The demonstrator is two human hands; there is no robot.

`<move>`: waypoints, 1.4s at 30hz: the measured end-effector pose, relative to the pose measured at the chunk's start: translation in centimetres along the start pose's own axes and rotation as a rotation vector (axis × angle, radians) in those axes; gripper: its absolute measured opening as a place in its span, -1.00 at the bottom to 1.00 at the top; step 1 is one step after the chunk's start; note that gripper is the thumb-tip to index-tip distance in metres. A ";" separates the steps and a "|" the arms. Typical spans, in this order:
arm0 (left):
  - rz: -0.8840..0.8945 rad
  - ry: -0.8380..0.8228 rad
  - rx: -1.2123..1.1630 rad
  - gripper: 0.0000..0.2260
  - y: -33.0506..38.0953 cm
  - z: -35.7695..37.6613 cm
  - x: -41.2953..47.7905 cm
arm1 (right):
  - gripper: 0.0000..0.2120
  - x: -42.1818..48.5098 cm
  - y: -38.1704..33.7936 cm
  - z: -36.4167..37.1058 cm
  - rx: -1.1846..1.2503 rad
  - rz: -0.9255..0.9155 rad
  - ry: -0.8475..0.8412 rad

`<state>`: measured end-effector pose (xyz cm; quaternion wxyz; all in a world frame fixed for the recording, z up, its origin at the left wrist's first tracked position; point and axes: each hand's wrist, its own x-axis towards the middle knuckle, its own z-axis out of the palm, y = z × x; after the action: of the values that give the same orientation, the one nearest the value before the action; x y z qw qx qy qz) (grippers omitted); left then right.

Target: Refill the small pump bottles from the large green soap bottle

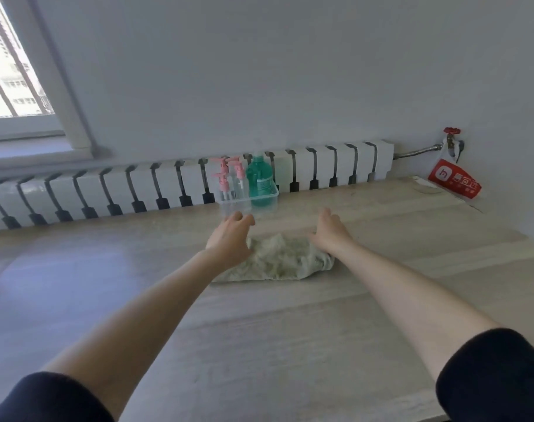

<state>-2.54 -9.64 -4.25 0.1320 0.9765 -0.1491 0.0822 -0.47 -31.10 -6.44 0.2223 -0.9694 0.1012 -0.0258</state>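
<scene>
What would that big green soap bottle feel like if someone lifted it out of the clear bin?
Probably heavy for its size: the green soap bottle looks filled nearly to the shoulder. Its smooth plastic may be slippery. Standing tall in the clear bin, it could tip against the small pump bottles if nudged.

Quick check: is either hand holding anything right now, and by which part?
Nothing is held. The left hand and right hand are both open, stretched over the green cloth toward the clear bin.

Green soap bottle point(259, 181), pink pump heads point(226, 175), pale-green cloth point(277, 258), red bag point(454, 181).
</scene>
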 end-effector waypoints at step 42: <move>-0.318 -0.043 -0.186 -0.84 -5.6 -0.8 -2.2 | -0.68 -3.1 -9.6 3.1 -0.075 0.022 -0.327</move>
<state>-3.01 -3.67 -5.22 0.2297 0.9729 -0.0026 0.0251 -1.47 -20.68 -5.12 0.1998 -0.9671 0.0751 0.1383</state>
